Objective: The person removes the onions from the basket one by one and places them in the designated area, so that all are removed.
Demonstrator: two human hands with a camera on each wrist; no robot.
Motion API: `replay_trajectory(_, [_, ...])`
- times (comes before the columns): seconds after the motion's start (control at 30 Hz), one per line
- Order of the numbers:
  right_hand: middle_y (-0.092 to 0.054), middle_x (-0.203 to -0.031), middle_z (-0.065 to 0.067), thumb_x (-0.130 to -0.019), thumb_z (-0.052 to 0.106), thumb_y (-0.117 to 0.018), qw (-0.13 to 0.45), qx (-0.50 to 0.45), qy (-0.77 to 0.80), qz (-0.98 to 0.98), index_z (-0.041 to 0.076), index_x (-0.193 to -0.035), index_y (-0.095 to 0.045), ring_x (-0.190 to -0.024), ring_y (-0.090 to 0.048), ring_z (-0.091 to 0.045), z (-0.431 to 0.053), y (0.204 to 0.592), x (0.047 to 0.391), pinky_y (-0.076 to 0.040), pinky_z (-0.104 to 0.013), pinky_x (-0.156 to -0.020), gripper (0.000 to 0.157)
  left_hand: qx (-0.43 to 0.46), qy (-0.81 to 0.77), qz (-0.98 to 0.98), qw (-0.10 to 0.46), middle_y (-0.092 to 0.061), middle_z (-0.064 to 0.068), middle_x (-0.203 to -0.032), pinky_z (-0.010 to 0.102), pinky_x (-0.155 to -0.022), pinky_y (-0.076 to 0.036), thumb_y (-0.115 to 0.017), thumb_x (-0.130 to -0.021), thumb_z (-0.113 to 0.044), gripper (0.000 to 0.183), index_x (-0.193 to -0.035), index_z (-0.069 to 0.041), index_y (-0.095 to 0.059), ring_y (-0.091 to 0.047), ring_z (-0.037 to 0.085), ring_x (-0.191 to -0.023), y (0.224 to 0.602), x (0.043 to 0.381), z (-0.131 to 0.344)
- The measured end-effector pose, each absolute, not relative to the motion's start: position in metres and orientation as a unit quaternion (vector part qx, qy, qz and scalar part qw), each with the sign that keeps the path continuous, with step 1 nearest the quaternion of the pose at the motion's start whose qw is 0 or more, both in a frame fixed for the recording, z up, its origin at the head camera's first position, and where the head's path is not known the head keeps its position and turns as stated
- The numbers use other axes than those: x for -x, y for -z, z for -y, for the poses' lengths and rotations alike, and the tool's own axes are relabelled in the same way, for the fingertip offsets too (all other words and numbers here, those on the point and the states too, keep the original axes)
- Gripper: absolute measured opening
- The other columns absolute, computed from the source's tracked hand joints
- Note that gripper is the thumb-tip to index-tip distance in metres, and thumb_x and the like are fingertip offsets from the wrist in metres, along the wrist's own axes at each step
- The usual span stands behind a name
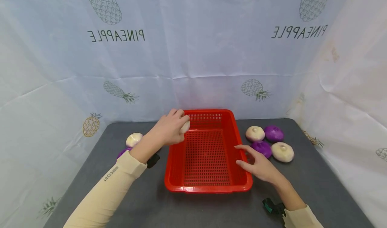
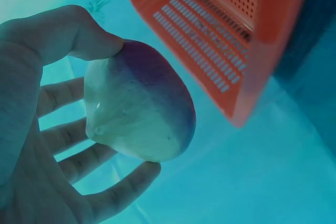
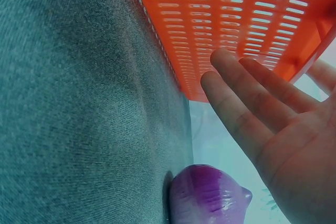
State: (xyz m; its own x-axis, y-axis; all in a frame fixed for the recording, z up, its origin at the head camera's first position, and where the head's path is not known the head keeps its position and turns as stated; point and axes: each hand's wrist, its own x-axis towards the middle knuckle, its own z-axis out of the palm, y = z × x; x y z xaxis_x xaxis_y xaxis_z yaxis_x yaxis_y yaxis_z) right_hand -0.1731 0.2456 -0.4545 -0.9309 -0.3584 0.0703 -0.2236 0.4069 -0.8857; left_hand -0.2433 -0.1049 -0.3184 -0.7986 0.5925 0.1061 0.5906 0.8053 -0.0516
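A white-and-purple turnip (image 2: 139, 103) is gripped between the thumb and fingertips of my left hand (image 1: 171, 127), above the left rim of a red plastic basket (image 1: 208, 189). In the head view, my own fingers hide most of that turnip. At the basket's right rim is my right hand (image 1: 258, 164), its fingers nearly straight and spread beside the outer wall; whether they touch it I cannot tell. The right wrist view shows nothing in the palm of that hand. Close below it lies a purple-sided turnip (image 3: 207, 195).
Right of the basket, several turnips sit in a cluster, among them a white one (image 1: 283, 152) and a purple one (image 1: 274, 134). Left of it lie a white turnip (image 1: 134, 139) and a purple one partly behind my left forearm. A pineapple-print cloth (image 1: 193, 53) surrounds the grey table (image 1: 145, 204).
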Motion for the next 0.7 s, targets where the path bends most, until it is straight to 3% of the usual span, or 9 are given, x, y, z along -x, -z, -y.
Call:
replay_trajectory(0.3, [-0.057,-0.131,-0.021,-0.097,0.025,-0.07,0.066,0.178,0.52,-0.833,0.009,-0.144,-0.049,-0.105,-0.066,-0.032,-0.246,0.455,0.172,-0.062,-0.036,-0.075,0.054,0.305,-0.001,0.95,0.071,-0.053,0.012,-0.128,0.055,-0.084,-0.051,-0.069,-0.084,-0.015,0.048,-0.13,-0.011,-0.059,-0.047,0.034,-0.121,0.321,0.228,0.134])
replay_trajectory(0.7, [-0.059,-0.128,-0.019,-0.097,0.025,-0.07,0.062,0.175,0.518,-0.835,0.011,-0.144,-0.049,-0.104,-0.067,-0.033,-0.245,0.455,0.172,-0.062,-0.034,-0.074,0.054,0.3,0.01,0.949,0.095,-0.055,0.013,-0.123,0.053,-0.074,-0.053,-0.072,-0.08,-0.014,0.047,-0.126,-0.01,-0.062,-0.05,0.036,-0.114,0.333,0.217,0.168])
